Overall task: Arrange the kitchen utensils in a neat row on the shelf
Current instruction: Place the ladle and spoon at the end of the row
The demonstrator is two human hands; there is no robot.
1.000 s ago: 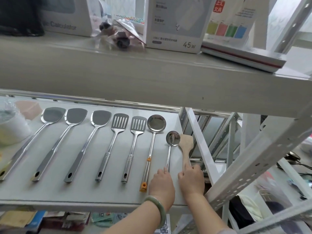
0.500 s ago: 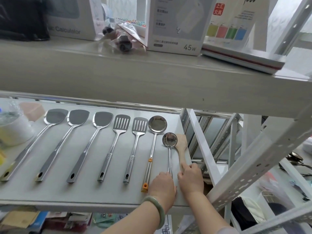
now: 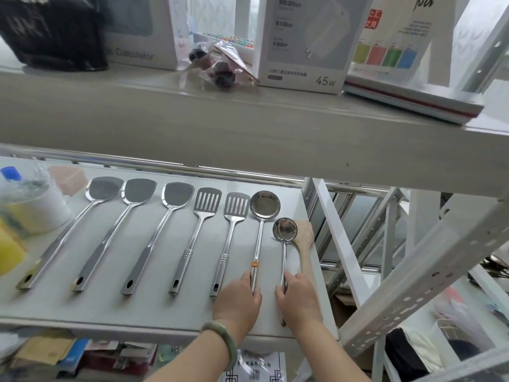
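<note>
Steel utensils lie side by side on the white shelf point(image 3: 154, 307), handles toward me: three solid turners point(image 3: 177, 194), two slotted turners point(image 3: 207, 201), a large ladle point(image 3: 265, 204) with an orange ring, and a small ladle point(image 3: 285, 229). A wooden spatula point(image 3: 306, 234) lies at the far right, its left edge under the small ladle's bowl. My left hand point(image 3: 238, 301) pinches the large ladle's handle end. My right hand point(image 3: 298, 299) pinches the small ladle's handle and hides the wooden spatula's handle end.
The upper shelf board point(image 3: 248, 128) hangs low over the row, carrying boxes. A white tub point(image 3: 41, 208) and a blue-capped bottle point(image 3: 12, 175) stand at the left end. White frame struts point(image 3: 338, 244) close off the right side.
Both hands have shifted one utensil to the left. The left went from the small ladle to the large ladle, the right from the wooden spatula to the small ladle.
</note>
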